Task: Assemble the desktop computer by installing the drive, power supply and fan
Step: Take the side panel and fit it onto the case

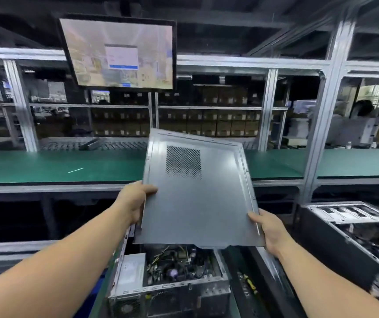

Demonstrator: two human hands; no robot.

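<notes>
A grey metal side panel (197, 198) with a square perforated vent patch is held up in the air, tilted, above an open computer case (172, 283). My left hand (135, 200) grips the panel's left edge. My right hand (268, 228) grips its lower right corner. The case lies below the panel with its inside exposed: a silver power supply (131, 274) sits at its left, cables and board parts fill the middle. The panel hides the far part of the case.
A second open case (353, 237) stands at the right. A green conveyor belt (69, 166) runs across behind the panel. A monitor (119, 53) hangs above on an aluminium frame. Shelves of cardboard boxes (207, 125) fill the background. A yellow-handled tool (250, 283) lies right of the case.
</notes>
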